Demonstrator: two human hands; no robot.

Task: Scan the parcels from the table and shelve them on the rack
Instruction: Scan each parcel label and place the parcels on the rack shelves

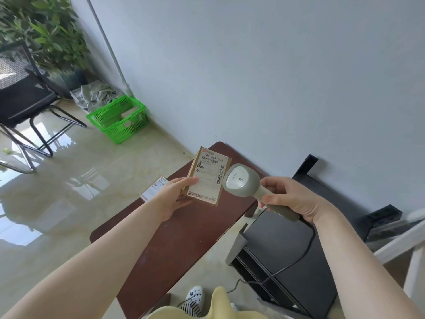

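My left hand [176, 194] grips a small brown cardboard parcel [208, 177] by its near left corner, its white shipping label with barcodes facing up, held above the dark brown table [174, 245]. My right hand [289, 199] grips the handle of a grey barcode scanner [241, 180], whose head sits right beside the parcel's right edge. A black cable runs from the scanner down to the floor. A second labelled parcel [154, 188] lies on the table's left edge, partly hidden by my left wrist. The black rack [294, 256] stands low to the right of the table.
A green plastic basket [118, 118] with parcels inside stands on the tiled floor by the wall at back left. A black mesh chair [25, 97] and a leafy plant [46, 31] are at far left. A white frame [404, 245] is at right.
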